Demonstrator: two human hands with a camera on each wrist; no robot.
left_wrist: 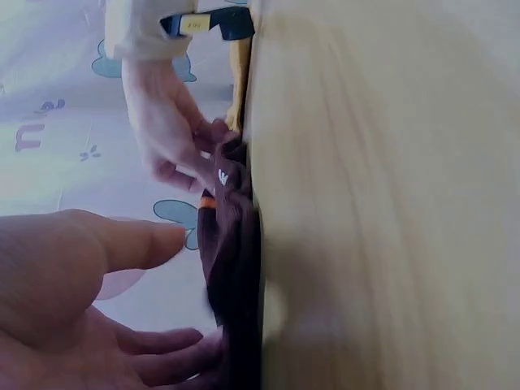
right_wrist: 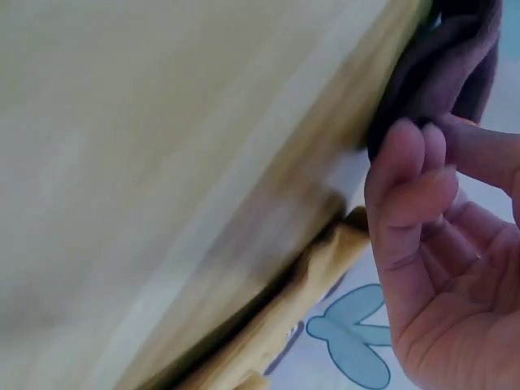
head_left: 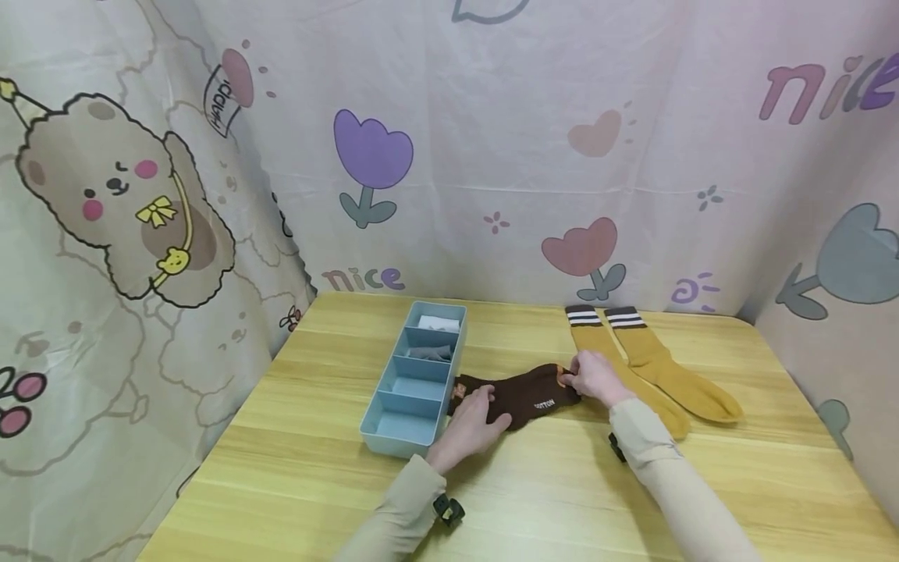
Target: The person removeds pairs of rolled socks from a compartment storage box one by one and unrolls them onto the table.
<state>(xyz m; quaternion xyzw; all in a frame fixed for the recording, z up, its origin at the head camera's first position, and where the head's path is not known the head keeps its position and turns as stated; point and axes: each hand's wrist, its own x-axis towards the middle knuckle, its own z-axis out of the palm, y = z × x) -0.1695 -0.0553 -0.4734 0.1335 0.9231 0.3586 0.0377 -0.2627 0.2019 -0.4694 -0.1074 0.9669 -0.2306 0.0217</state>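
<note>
Lying between the hands: a dark-brown knitted sock (head_left: 523, 394) with orange patches and white lettering, stretched sideways on the table; whether it is one sock or a stacked pair, I cannot tell. One end sits under the left fingertips, the other at the right fingers.
Left hand (head_left: 472, 425): spread, thumb held well apart from the nearly straight fingers; the fingertips rest on the sock, with nothing pinched.
Right hand (head_left: 598, 378): closed to a pinch, thumb and fingers meeting on the end of the sock beside an orange patch.
Beige sleeves (head_left: 674, 476): on both forearms, a black strapped device (head_left: 448, 510) at the left wrist and another at the right.
Table: pale yellow wood-grain top (head_left: 541, 499), smooth, running under everything.
Pale-blue plastic box (head_left: 393, 446): long, four compartments in a row, just left of the sock; gray folded cloth (head_left: 431, 353) in the second compartment from the far end, white folded cloth (head_left: 439, 323) in the farthest.
Mustard-yellow socks (head_left: 663, 355): two, right of the brown sock, dark striped cuffs at the far edge; the right sleeve overlaps one toe.
White printed curtain (head_left: 477, 140): behind and at both sides, with tulips, hearts and a bear (head_left: 105, 226).
</note>
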